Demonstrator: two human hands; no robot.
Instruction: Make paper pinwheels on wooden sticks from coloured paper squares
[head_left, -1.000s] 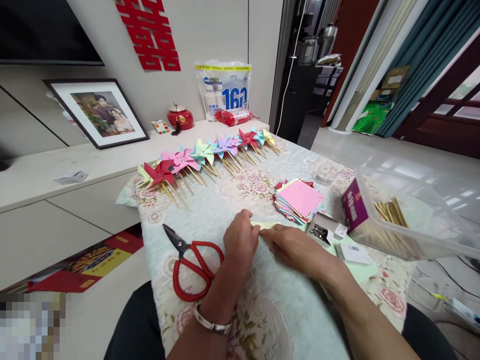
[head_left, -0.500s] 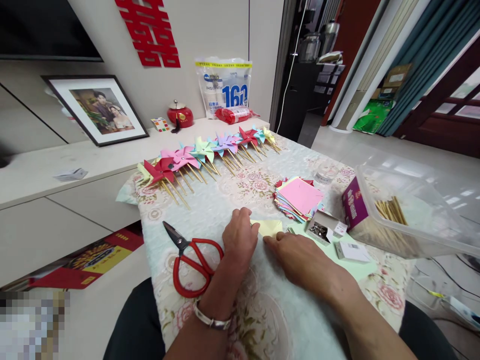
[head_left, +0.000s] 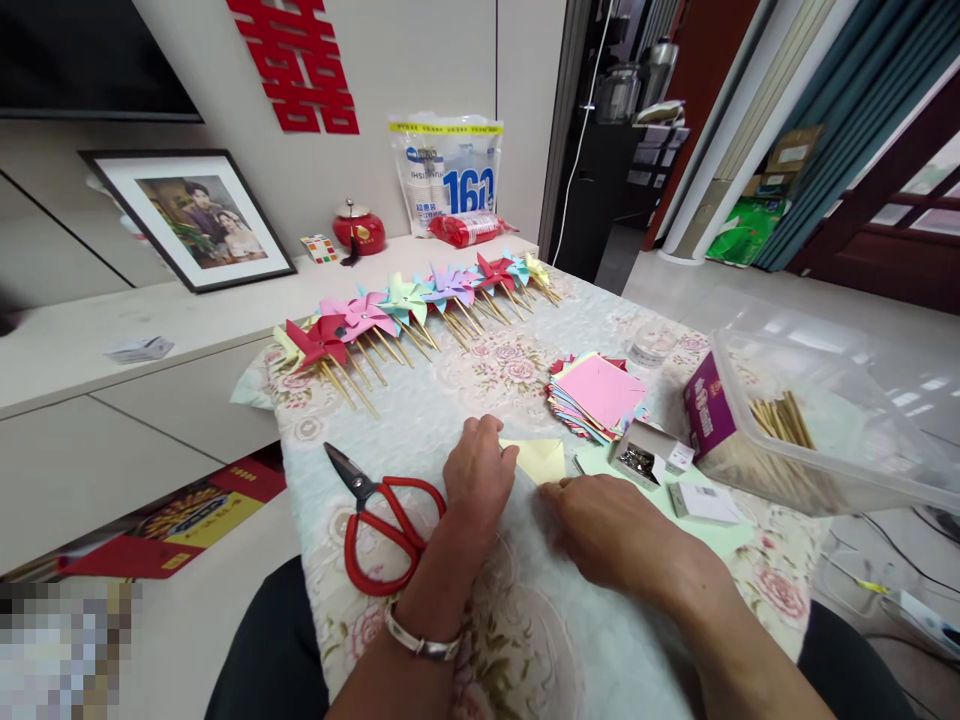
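A small sheet of pale yellow paper [head_left: 541,458] lies on the table between my hands. My left hand [head_left: 478,472] is closed at its left side, thumb against the edge, with some fingers hidden from me. At the lower right edge of the sheet, my right hand [head_left: 600,520] has its fingers curled together and pressed to the paper; its thumb does not show. Scissors with red handles [head_left: 390,530] rest just left of my left hand, blades pointing away. Beyond the sheet sits a stack of coloured paper squares [head_left: 600,390], a pink one on top.
Paper pinwheels on sticks [head_left: 409,300] line the table's far edge. To the right are an open small box of metal fasteners [head_left: 641,460], a white box [head_left: 705,502], a round clear container [head_left: 651,345] and a plastic bin [head_left: 847,470] holding sticks [head_left: 784,420].
My right hand has slid slightly right and toward me along the yellow paper's edge, so more of the sheet shows. My left hand stays nearly in place.
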